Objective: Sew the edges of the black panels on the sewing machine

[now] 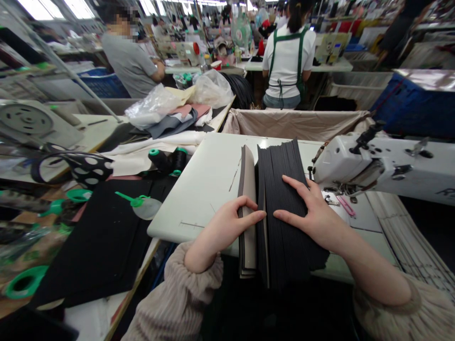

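A thick row of black sheets [284, 166] stands on edge on the white sewing table, its edges packed close together. My right hand [313, 213] rests on it from the right, fingers and thumb spread. Just left of that row is a thinner stack of beige-faced sheets [249, 241] with dark layers. My left hand [236, 218] is closed around this thinner stack, the thumb reaching across to the black row's left edge. The left fingers are partly hidden behind the sheets.
A white sewing machine head [384, 166] stands close on the right, a pink clip-like piece [345, 206] near its foot. To the left lie black thread cones [177, 161], black panels [103, 227] and a green-spouted bottle [145, 207]. A fabric-lined bin [298, 124] and co-workers are beyond.
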The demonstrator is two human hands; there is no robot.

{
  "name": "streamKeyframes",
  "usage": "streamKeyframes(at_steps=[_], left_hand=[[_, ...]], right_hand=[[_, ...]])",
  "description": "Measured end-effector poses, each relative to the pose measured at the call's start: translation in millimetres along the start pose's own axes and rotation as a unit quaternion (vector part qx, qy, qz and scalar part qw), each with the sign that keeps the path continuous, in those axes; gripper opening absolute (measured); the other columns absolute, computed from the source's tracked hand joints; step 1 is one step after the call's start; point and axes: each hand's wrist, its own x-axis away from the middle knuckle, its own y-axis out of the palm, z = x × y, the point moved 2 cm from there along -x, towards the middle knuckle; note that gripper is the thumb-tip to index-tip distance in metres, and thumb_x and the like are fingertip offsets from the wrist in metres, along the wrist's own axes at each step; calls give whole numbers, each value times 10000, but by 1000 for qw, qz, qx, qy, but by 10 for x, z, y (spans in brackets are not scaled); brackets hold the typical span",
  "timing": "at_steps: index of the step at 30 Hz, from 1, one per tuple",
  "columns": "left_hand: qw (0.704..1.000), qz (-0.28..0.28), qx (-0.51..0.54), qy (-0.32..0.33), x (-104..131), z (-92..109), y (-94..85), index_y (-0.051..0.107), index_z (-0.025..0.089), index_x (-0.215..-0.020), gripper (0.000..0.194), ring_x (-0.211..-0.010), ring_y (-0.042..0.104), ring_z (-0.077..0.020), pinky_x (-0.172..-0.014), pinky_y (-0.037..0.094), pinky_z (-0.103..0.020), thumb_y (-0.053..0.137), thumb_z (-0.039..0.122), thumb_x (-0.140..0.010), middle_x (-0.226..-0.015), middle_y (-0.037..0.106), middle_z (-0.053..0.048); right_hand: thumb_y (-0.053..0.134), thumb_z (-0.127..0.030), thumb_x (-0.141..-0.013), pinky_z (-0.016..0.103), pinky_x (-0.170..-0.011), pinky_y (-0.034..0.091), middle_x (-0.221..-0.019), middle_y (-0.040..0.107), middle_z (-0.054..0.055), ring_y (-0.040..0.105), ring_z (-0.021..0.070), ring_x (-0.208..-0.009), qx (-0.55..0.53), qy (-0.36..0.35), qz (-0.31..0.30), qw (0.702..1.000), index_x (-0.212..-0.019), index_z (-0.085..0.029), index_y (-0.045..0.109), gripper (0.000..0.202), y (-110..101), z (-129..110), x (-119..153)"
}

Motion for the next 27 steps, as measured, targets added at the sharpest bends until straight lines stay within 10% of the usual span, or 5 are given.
streamKeyframes(at_steps=[27], left_hand=[[1000,-7,-1,-5,29,36,-6,582,205,-901,253,-755,551,-152,-660,398,-249,574,458,-900,-833,619,28]], right_hand=[[611,-747,-754,559,-1154,289,-1526,258,99,251,362,-1452,-2,-8,4,1000,-1491,-410,325,860,-8,7,0]])
